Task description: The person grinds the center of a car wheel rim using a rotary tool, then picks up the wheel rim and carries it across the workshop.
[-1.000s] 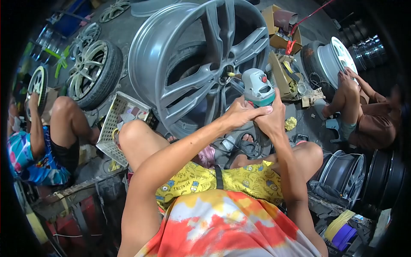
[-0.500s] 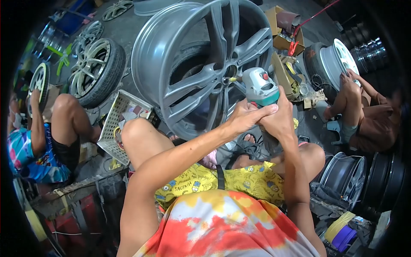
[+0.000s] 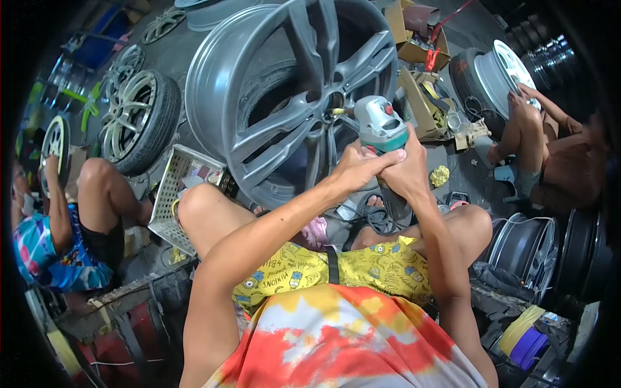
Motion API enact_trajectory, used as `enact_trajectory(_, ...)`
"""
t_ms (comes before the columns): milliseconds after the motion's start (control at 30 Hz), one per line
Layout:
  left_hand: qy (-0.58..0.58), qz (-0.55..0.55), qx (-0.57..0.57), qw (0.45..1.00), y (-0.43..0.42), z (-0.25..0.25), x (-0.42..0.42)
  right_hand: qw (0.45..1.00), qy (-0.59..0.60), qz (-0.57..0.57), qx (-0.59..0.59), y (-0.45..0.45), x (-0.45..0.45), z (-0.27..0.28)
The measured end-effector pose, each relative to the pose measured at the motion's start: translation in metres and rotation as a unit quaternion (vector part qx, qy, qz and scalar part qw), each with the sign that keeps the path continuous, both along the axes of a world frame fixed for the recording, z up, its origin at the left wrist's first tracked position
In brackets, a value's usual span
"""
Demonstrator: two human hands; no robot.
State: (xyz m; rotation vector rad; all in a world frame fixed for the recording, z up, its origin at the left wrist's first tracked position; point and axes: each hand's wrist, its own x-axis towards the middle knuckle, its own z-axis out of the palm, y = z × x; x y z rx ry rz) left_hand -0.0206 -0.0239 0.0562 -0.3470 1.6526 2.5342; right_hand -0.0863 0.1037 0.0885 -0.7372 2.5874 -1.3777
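Grinder fills closed left hand and right hand, alloy wheel beyond; yellow shorts below read "MINIONS".

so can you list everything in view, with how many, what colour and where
large wheel rim: one, silver-grey, upper centre
power tool: one, grey and teal, in front of the large wheel rim
crate: one, off-white, left
cardboard boxes: two, brown, upper right
tyred wheel: one, black with pale rim, left
other rims: several, mixed, both sides
crumpled wad: one, yellow, right of the power tool
roll-like stuff: count unclear, yellow and purple, lower right
co-workers: two, one in patterned blue, far left and far right
smaller clutter: uncounted, mixed, scattered
shorts: one pair, yellow, centre
shirt: one, red-white-yellow, bottom
left grip: one, bare, on the power tool
right grip: one, bare, on the power tool
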Motion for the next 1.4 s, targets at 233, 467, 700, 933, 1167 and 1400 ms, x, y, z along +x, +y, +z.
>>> enact_trajectory(233,0.006,0.020,-0.020,1.000,0.008,-0.007,0.007,1.000,0.013,0.017,-0.012,0.005,0.007,0.000)
enact_trajectory(467,0.042,-0.036,-0.003,0.998,-0.006,0.000,0.003,0.993,0.115,0.020,-0.001,-0.002,0.004,0.006)
enact_trajectory(700,0.002,0.002,0.021,1.000,0.002,0.005,0.010,0.999,0.028,0.032,-0.003,-0.001,0.006,0.015)
enact_trajectory(933,0.042,-0.009,0.066,0.997,0.001,0.008,0.008,0.999,0.042,0.022,0.011,-0.004,0.004,0.019)
enact_trajectory(1167,0.036,-0.034,0.061,0.997,-0.005,0.003,0.000,0.999,0.047,0.004,0.011,-0.006,0.001,0.017)
enact_trajectory(1400,0.043,-0.024,0.056,0.997,-0.002,-0.004,0.000,0.999,0.040,0.013,0.015,-0.004,0.004,0.015)
